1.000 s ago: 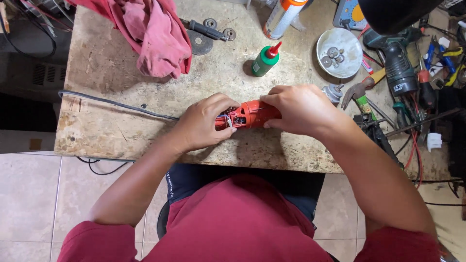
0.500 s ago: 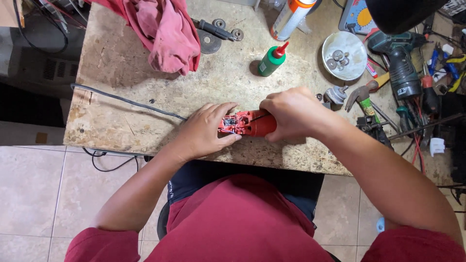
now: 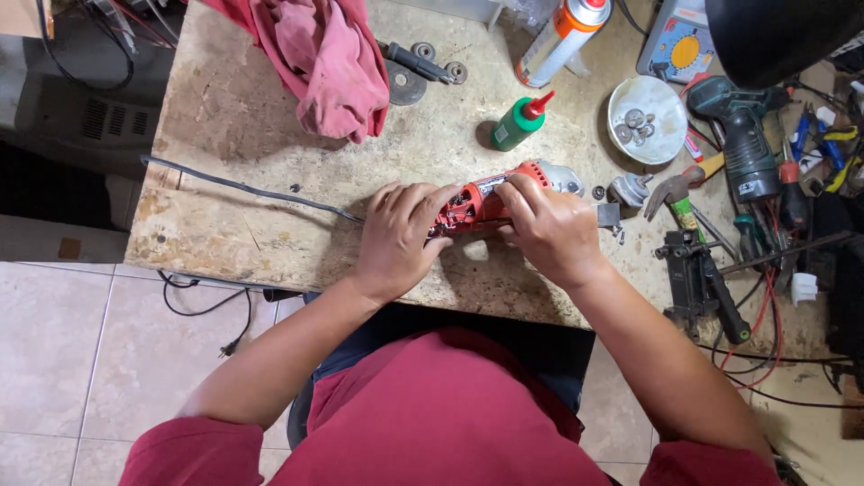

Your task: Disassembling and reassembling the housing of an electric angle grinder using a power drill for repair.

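Both hands clasp the red angle grinder (image 3: 490, 200) lying mid-bench, left hand (image 3: 400, 236) wrapped on its rear, right hand (image 3: 544, 225) closed on the body (casing looks opened), so I'd keep it pinned flat on the workbench (image 3: 234, 135).

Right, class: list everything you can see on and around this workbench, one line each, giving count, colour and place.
Angle grinder: one, red, bench centre, in both hands.
Cable: one, black, running left from grinder.
Rag: one, pink-red, bench top.
Squeeze bottle: one, green with red tip, above grinder.
Spray can: one, white and orange, top.
Bowl: one, white, holding small metal parts, right.
Drill: one, dark green, far right.
Left hand: on grinder's rear.
Right hand: on grinder's body.
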